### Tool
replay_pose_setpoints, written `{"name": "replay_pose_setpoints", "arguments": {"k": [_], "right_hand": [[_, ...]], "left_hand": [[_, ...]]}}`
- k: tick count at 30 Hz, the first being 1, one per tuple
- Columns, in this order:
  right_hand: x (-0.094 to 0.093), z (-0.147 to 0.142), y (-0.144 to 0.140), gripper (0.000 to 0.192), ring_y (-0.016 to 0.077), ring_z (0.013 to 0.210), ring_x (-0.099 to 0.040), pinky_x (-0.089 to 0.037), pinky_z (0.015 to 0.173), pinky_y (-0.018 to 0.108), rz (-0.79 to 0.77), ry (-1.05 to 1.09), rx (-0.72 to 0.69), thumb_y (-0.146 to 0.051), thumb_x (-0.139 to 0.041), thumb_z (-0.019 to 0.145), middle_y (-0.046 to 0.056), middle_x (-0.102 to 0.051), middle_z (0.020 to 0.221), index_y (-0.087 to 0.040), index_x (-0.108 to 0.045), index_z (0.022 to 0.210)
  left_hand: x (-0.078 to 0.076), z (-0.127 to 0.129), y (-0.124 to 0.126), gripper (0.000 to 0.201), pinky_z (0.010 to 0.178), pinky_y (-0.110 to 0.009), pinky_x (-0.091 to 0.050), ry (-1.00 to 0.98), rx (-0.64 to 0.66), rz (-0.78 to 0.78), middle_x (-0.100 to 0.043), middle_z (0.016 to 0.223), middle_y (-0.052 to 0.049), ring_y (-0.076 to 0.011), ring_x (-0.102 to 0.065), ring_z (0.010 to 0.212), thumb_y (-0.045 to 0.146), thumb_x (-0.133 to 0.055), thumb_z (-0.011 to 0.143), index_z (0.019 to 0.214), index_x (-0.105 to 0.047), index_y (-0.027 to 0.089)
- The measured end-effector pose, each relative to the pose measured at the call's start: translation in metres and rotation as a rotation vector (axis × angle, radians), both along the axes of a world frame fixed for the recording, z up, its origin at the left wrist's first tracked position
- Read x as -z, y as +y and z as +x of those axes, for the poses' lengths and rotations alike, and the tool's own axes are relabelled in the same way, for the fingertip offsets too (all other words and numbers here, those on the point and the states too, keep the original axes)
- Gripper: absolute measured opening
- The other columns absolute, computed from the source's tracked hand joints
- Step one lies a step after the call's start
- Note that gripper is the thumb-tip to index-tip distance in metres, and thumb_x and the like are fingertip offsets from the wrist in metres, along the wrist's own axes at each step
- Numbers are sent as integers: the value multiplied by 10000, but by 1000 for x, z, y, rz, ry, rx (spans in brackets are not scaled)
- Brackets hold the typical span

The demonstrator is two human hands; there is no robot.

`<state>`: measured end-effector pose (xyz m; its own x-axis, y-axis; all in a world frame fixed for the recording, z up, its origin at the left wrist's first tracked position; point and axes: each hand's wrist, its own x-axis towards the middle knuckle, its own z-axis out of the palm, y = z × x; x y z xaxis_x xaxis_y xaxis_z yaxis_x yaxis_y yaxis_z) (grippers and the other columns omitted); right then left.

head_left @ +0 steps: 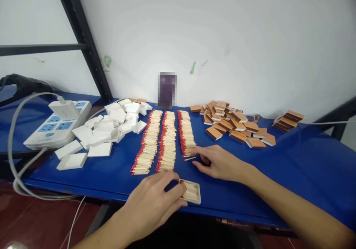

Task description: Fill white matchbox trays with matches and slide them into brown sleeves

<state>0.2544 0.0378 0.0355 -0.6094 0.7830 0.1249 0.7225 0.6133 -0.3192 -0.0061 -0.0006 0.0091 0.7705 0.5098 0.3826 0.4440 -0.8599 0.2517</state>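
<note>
My left hand [157,195] grips the left end of a white matchbox tray [199,193] at the table's front edge, its fingertips over the red heads. Wooden matches [191,191] lie inside that tray. Thumb and index finger apart, my right hand [218,162] is at the near end of the rightmost row of matches [187,130]. A single match [189,159] lies just off that row, by the fingertips. Two longer rows, a middle row of matches [167,141] and a left row of matches [147,141], lie alongside with red heads to the left.
White empty trays [100,130] are heaped at the left, beside a power strip [59,126] with a plugged-in charger and cables. Orange-brown matchbox sleeves [233,121] are piled at back right, with a small stack of sleeves [289,120] farther right. A black metal frame [86,45] rises at back left.
</note>
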Motion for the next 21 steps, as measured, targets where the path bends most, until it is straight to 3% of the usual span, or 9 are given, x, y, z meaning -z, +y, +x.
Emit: {"name": "replay_pose_setpoints", "arguments": {"k": [5, 8, 13, 21], "right_hand": [[1, 2, 0, 289, 119, 521, -488, -349, 529, 234, -34, -3, 25, -265, -495, 933, -19, -566, 637, -181, -614, 1183], [2, 2, 0, 249, 119, 529, -485, -354, 538, 234, -18, 14, 10, -260, -493, 932, -11, -566, 643, -167, -638, 1112], [6, 0, 1, 188, 114, 523, -476, -359, 545, 229, 29, 88, 19, -234, -507, 908, -14, -554, 621, -152, -653, 992], [14, 0, 0, 147, 94, 483, -433, -344, 520, 206, 67, 126, 45, -224, -519, 888, -37, -541, 581, -166, -634, 957]], "left_hand": [[-1, -1, 0, 206, 720, -383, -598, -22, 24, 35, -636, 1063, -83, -233, -662, 881, 319, -475, 992, 1130, -581, 209], [0, -2, -1, 261, 714, -392, -604, -24, 8, 103, -639, 1077, -95, -250, -670, 906, 311, -467, 996, 1223, -559, 220], [2, -2, -2, 224, 711, -392, -604, -8, -14, 165, -645, 1075, -93, -257, -681, 904, 312, -459, 1000, 1145, -611, 233], [1, -3, -5, 259, 783, -355, -590, -10, -49, 240, -662, 1046, -86, -234, -672, 963, 314, -462, 1006, 1193, -606, 206]]}}
